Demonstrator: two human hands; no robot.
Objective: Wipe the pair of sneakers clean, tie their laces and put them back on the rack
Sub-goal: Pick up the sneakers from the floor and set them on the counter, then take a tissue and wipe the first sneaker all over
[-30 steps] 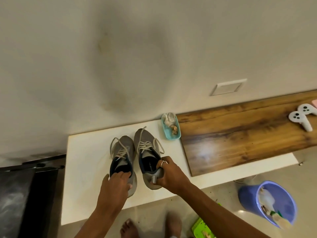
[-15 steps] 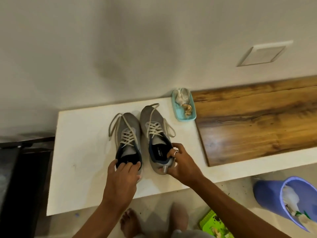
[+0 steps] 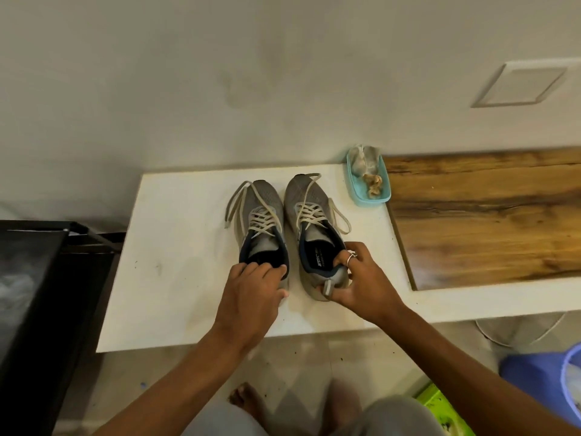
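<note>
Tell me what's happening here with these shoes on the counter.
A person at a white counter holds a pair of grey shoes by the heels. The left hand grips the heel collar of the left sneaker. The right hand pinches the heel of the right sneaker, fingers inside its opening. The laces on both lie loose, not yet tied. A teal tray sits to the right of the right sneaker's toe.

Sneakers [image 3: 289,228] side by side on shelf [image 3: 176,247]

Head-worn view, steeply downward
</note>
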